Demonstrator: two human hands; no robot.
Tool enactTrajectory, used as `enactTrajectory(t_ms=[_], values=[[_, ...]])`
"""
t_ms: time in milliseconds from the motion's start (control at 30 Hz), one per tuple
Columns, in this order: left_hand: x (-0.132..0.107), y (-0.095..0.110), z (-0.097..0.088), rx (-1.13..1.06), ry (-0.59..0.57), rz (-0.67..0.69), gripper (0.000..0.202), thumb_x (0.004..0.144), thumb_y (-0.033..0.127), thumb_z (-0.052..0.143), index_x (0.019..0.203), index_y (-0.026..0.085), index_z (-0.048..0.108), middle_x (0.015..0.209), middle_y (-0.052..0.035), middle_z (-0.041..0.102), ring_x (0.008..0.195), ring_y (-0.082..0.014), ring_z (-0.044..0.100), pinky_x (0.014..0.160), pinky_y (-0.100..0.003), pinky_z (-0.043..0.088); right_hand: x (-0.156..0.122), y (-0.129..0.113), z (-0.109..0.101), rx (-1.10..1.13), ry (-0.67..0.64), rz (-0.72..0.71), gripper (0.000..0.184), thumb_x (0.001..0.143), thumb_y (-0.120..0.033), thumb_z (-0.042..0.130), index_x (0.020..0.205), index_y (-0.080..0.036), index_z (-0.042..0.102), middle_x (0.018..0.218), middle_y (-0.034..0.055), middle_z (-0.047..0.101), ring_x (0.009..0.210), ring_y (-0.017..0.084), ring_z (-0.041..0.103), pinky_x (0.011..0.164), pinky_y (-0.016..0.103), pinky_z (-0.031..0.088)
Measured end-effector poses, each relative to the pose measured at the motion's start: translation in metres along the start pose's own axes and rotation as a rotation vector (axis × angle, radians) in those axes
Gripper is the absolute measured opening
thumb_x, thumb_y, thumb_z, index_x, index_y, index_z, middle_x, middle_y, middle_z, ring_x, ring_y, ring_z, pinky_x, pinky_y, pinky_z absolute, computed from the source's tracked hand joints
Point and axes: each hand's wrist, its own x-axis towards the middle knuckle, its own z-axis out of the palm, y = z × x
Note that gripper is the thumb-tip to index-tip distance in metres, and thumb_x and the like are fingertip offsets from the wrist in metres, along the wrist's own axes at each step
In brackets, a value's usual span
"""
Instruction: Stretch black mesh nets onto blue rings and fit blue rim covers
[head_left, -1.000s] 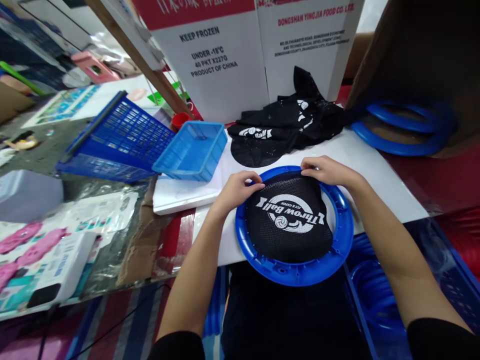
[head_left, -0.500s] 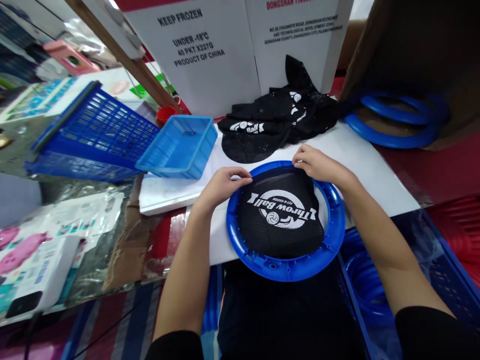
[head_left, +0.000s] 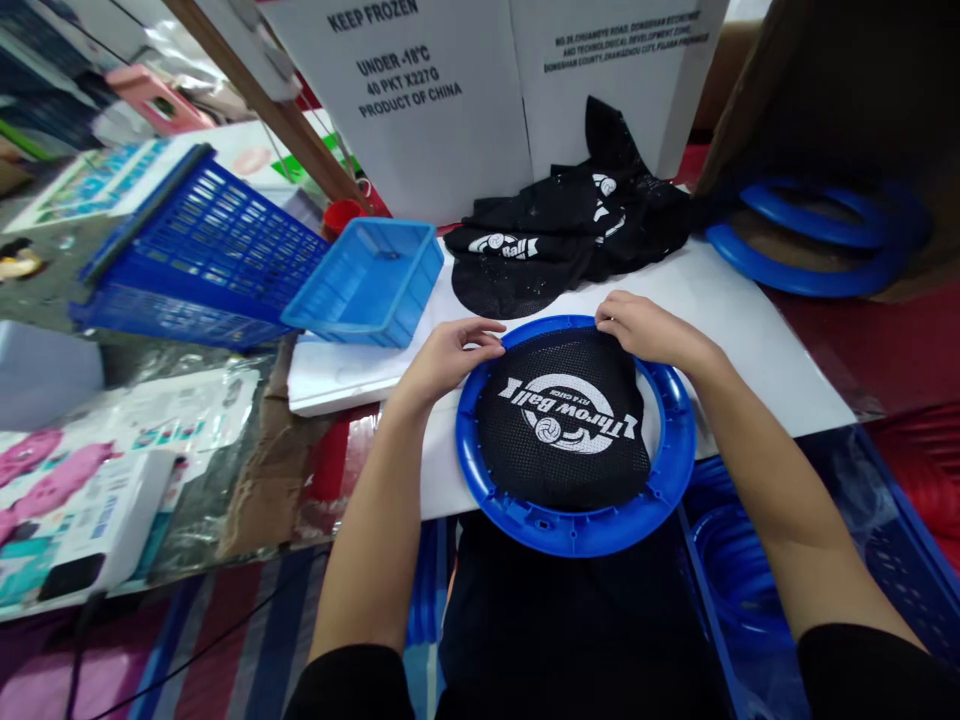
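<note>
A blue plastic ring (head_left: 574, 538) with small pegs on its inner face rests at the table's front edge. Black mesh fabric (head_left: 555, 475) printed "Throw Ball" lies across its opening, leaving a gap along the right side. At the ring's upper left, my left hand (head_left: 454, 355) has thumb and forefinger at the mesh edge, closed on it. My right hand (head_left: 649, 328) pinches the fabric at the upper right of the ring, its fingers curled together. Beyond both hands, more black printed mesh pieces (head_left: 517, 285) lie in a loose pile.
Behind the pile stands a white carton (head_left: 465, 150). A light-blue tray (head_left: 360, 325) and a blue basket (head_left: 187, 310) are on the left. More blue rings (head_left: 795, 270) lie at the right by a cardboard box. Below right is a blue crate (head_left: 885, 540) beside my arm.
The view has shifted slightly. My left thumb and forefinger show a little more gap behind their tips. The ring, mesh and right hand keep nearly the same positions.
</note>
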Motion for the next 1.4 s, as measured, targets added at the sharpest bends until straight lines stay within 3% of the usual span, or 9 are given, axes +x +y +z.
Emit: enactTrajectory(t_ms=[133,333,500,667,767,900,1033,1267,1400], values=[[-0.001,0.000,0.000,0.011,0.003,-0.003,0.035,0.080,0.028,0.078,0.113,0.016,0.077,0.092,-0.0080,0.080,0.093,-0.0225,0.076,0.092,-0.039,0.061,0.000,-0.002,-0.001,-0.018,-0.038,0.010,0.018,0.098,-0.016,0.050,0.084,-0.022,0.059,0.097,0.0085,0.061,0.097,0.026,0.059,0.092,0.041,0.048],[-0.005,0.005,-0.001,0.142,0.024,0.039,0.024,0.084,0.031,0.075,0.104,0.019,0.078,0.089,-0.0057,0.080,0.087,-0.0210,0.073,0.088,-0.038,0.058,-0.003,-0.004,0.005,-0.053,0.028,0.025,0.019,0.101,-0.016,0.049,0.088,-0.020,0.063,0.109,0.0106,0.058,0.087,0.022,0.057,0.083,0.039,0.050],[-0.005,0.010,-0.004,0.309,-0.013,0.068,0.015,0.088,0.029,0.071,0.096,0.021,0.080,0.094,-0.0053,0.080,0.086,-0.0211,0.070,0.083,-0.037,0.055,-0.002,0.000,0.004,-0.035,-0.016,-0.005,0.017,0.098,-0.013,0.052,0.087,-0.020,0.063,0.104,0.0092,0.059,0.093,0.025,0.058,0.088,0.040,0.051],[-0.002,0.006,-0.002,0.431,-0.030,0.212,0.016,0.089,0.023,0.065,0.095,0.022,0.081,0.095,-0.0058,0.080,0.097,-0.0242,0.069,0.093,-0.041,0.055,-0.003,-0.009,0.006,-0.141,-0.018,0.030,0.020,0.100,-0.011,0.047,0.091,-0.019,0.063,0.111,0.0128,0.058,0.092,0.025,0.059,0.086,0.041,0.050],[-0.002,0.003,-0.003,0.438,-0.056,0.205,0.020,0.091,0.023,0.062,0.099,0.022,0.081,0.098,-0.0067,0.080,0.096,-0.0240,0.069,0.093,-0.041,0.056,-0.004,-0.012,0.006,-0.191,-0.019,0.041,0.021,0.101,-0.009,0.045,0.091,-0.019,0.062,0.112,0.0134,0.058,0.089,0.025,0.059,0.084,0.040,0.049],[-0.002,0.004,-0.001,0.405,-0.116,0.138,0.025,0.093,0.022,0.058,0.105,0.022,0.079,0.107,-0.0066,0.081,0.099,-0.0230,0.071,0.093,-0.039,0.057,-0.002,-0.008,0.000,-0.108,-0.074,0.030,0.020,0.098,-0.009,0.052,0.082,-0.020,0.059,0.099,0.0094,0.059,0.093,0.025,0.059,0.088,0.039,0.049],[-0.001,0.006,0.003,0.418,-0.139,0.118,0.025,0.092,0.019,0.056,0.103,0.021,0.078,0.106,-0.0060,0.081,0.097,-0.0223,0.072,0.093,-0.039,0.057,-0.002,-0.010,-0.001,-0.090,-0.035,0.052,0.019,0.096,-0.009,0.053,0.082,-0.020,0.059,0.100,0.0096,0.059,0.092,0.025,0.059,0.087,0.039,0.049],[-0.004,0.004,0.002,0.449,-0.116,0.182,0.022,0.093,0.017,0.056,0.103,0.021,0.076,0.105,-0.0064,0.080,0.093,-0.0216,0.071,0.091,-0.038,0.058,-0.002,-0.010,0.002,-0.016,-0.049,0.098,0.016,0.099,-0.013,0.053,0.088,-0.020,0.063,0.107,0.0090,0.056,0.095,0.023,0.059,0.093,0.039,0.050],[-0.004,0.006,0.008,0.468,-0.066,0.331,0.020,0.097,0.018,0.056,0.102,0.020,0.075,0.106,-0.0081,0.076,0.100,-0.0227,0.070,0.097,-0.041,0.057,-0.001,-0.010,0.001,-0.032,-0.048,0.138,0.016,0.096,-0.012,0.056,0.087,-0.020,0.065,0.109,0.0099,0.058,0.093,0.024,0.060,0.094,0.040,0.052]])
